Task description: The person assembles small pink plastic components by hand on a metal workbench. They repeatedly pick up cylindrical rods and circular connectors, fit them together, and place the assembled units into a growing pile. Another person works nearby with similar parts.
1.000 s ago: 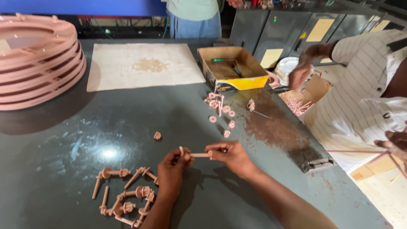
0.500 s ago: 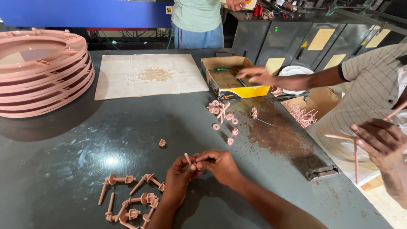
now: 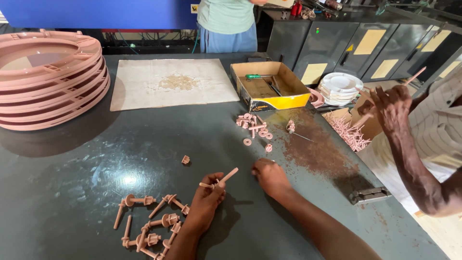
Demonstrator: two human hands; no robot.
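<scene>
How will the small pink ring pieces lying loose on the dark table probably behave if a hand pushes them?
The small pink ring pieces look like thin moulded plastic, so probably light and stiff. The table is glossy, so they would likely slide easily and scatter. Being round, one set on edge might roll; lying flat, as now, they seem stable.

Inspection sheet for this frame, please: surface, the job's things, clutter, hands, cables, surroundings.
Surface: dark table, glossy, rust-brown patch at right.
Job's things: pink rod held up; finished pink pieces lying near left; loose pink washers farther off.
Clutter: yellow box with screwdriver, stacked pink rings, cloth sheet.
Hands: left hand grips the rod; right hand rests on the table, empty.
Cables: nothing seen on the table.
Surroundings: co-worker's hand at right, grey cabinets behind.
</scene>
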